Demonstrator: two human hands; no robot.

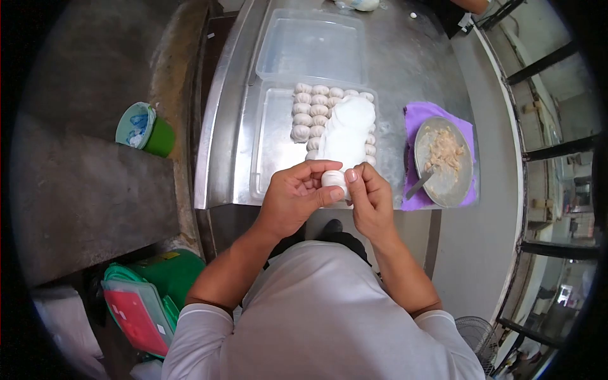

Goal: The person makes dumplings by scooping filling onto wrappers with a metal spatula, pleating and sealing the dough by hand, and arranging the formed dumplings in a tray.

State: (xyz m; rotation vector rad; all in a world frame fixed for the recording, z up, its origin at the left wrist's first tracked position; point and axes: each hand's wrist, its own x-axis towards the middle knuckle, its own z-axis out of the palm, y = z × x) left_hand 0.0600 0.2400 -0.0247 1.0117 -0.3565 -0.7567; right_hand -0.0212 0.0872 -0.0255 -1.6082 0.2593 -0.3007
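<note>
A small round piece of white dough (334,180) is pinched between both hands at the table's front edge. My left hand (297,193) curls its fingers round its left side, and my right hand (370,193) grips its right side with thumb and fingers. Just beyond them, rows of pleated dumplings (303,109) sit in a clear plastic tray (258,152). A white cloth or sheet (345,130) lies over part of the rows. To the right, a metal bowl (465,180) holds a pale filling (443,149) and a spoon (419,185).
Under the bowl is a purple cloth (411,120). A clear lid or second tray (310,44) lies farther back on the metal table (405,57). A green bin (161,137) stands left. Another person's arm (472,5) shows at the top right.
</note>
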